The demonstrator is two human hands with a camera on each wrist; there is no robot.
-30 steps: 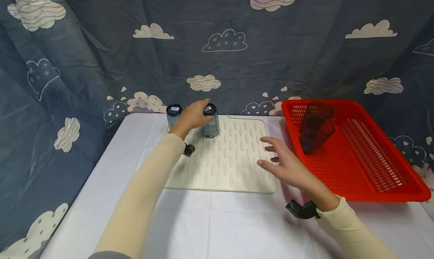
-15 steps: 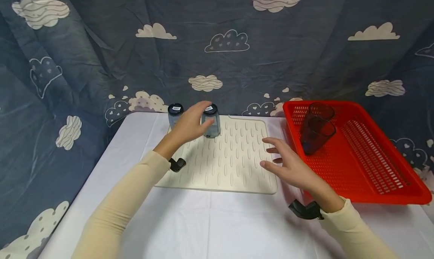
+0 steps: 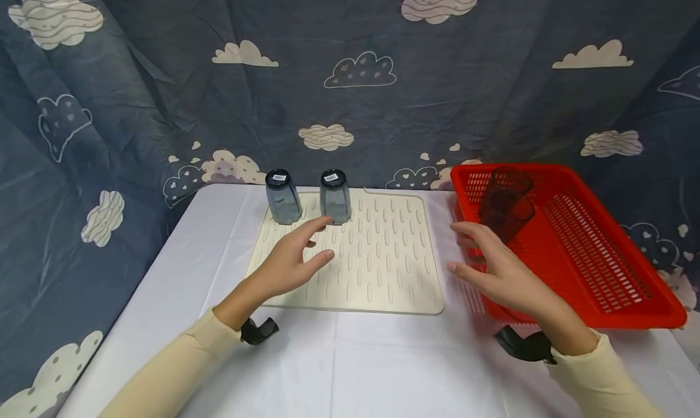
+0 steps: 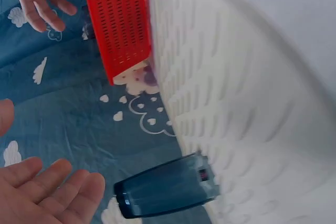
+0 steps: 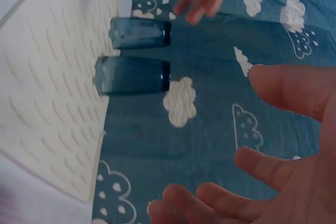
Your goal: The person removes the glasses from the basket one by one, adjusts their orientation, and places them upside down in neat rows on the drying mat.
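Small white labels (image 3: 331, 177), their print unreadable, mark the bases of two tapered blue-grey translucent glasses (image 3: 335, 202), upturned on a cream ridged rectangular mat (image 3: 377, 260). The left hand (image 3: 287, 261), empty, fingers relaxed, is near them; the right hand (image 3: 500, 272), likewise empty, is near a red perforated plastic basket (image 3: 579, 272) containing two dark glasses (image 3: 511, 217).

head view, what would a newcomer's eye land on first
Probably the bright red basket at the right, with two dark glasses inside its left part. Next, two blue-grey glasses standing upside down at the back left of the cream mat. Then the left hand over the mat and the right hand by the basket's left side.
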